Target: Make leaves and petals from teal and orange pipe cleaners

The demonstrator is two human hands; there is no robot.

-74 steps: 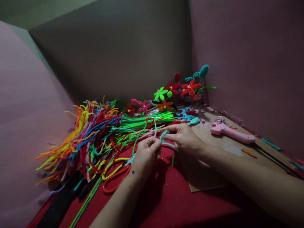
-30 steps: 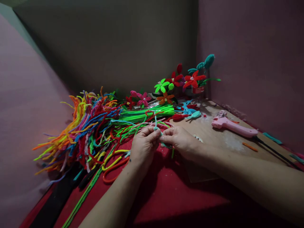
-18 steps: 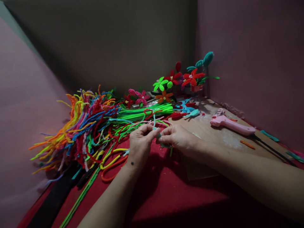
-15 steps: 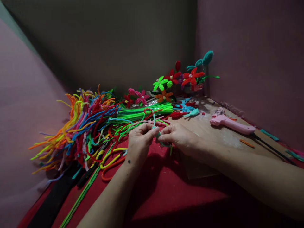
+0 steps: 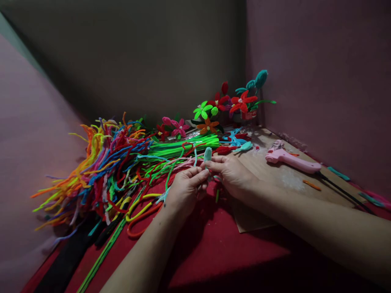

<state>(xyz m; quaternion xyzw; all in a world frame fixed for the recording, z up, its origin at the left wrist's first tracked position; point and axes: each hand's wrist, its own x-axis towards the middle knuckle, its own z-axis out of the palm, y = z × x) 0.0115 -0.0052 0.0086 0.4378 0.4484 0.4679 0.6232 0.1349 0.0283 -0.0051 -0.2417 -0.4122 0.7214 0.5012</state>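
Note:
A pale mint pipe-cleaner petal (image 5: 208,154) stands upright between my hands, its lower part hidden by fingers. My left hand (image 5: 188,184) pinches it low down, thumb against fingertips. My right hand (image 5: 231,173) grips it from the other side, thumb and forefinger closed near its middle. Just beyond my hands lie loose green and pink pipe cleaners and a bundle of bright green pipe cleaners (image 5: 189,145). To the right of that bundle, a red bud-shaped piece (image 5: 225,150) and a mint bud-shaped piece (image 5: 244,147) rest near my right hand.
A large heap of multicoloured pipe cleaners (image 5: 100,162) spreads at the left, with yellow-and-orange-handled scissors (image 5: 137,217) beside it. A pink glue gun (image 5: 293,159) lies on a brown board (image 5: 259,215) at right, its cord trailing. Finished pipe-cleaner flowers (image 5: 242,101) stand at the back.
The mint piece now points upright above my fingers, where before it was bent low between my hands. My right hand has turned upward; my left has shifted slightly lower. The view has shifted a little.

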